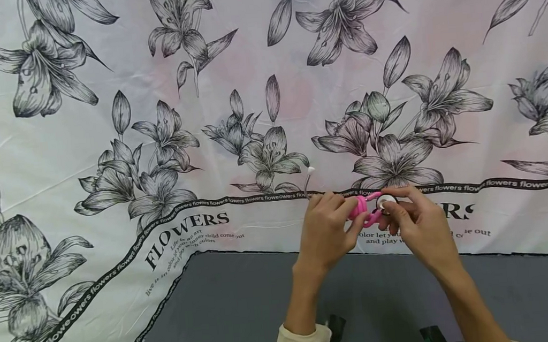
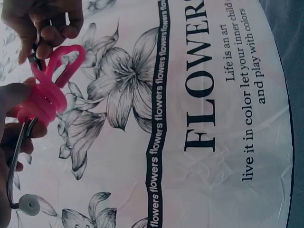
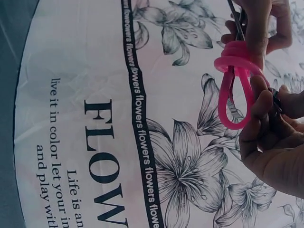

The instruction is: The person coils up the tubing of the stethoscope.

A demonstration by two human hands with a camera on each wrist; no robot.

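A stethoscope with pink tubing is held up between both hands, over the printed cloth. The tubing is wound into a tight coil, and a loop of it sticks out toward the right hand. My left hand grips the coil between thumb and fingers. From the coil's other side a bent metal ear tube comes out, ending in a white ear tip. The round white chest piece with a dark rim is pinched by my right hand, beside the loop. Fingers partly hide the coil.
A white cloth with black flower drawings and lettering covers the surface ahead. Its black-edged border meets a dark grey area nearest the body. Dark straps show by the wrists.
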